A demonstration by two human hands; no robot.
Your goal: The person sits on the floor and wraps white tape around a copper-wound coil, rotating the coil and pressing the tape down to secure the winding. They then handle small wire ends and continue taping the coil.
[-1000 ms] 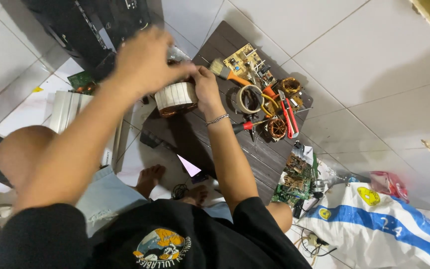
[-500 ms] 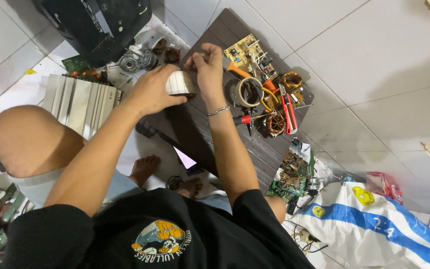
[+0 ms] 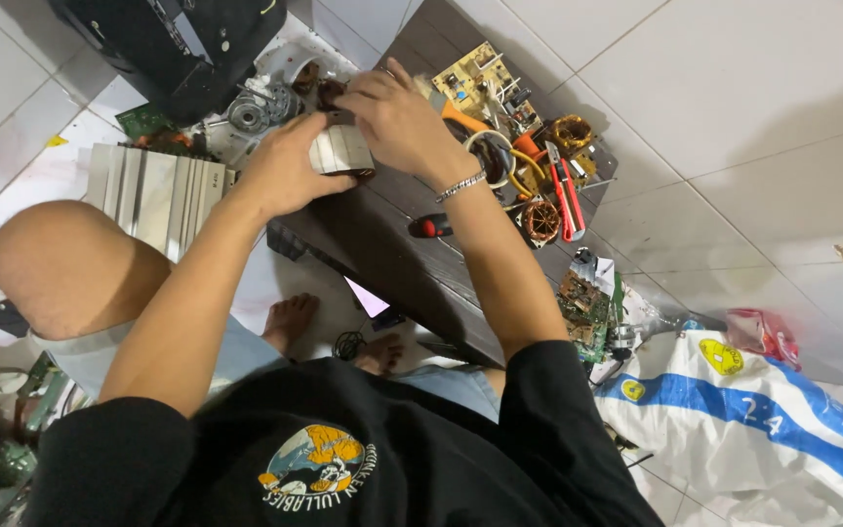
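Hands met at twelve o'clock over the dark wooden board [image 3: 392,244]: your left hand [image 3: 280,176] clasped the silvery block-shaped transformer [image 3: 341,151] from its nine o'clock side, and your right hand [image 3: 402,122] lay curled over its top. Copper coils [image 3: 542,221], a red cutter [image 3: 566,200] and a circuit board [image 3: 472,80] sat at two o'clock.

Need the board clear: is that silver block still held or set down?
Held. Left hand and right hand both grip the silver block above the dark wooden board.
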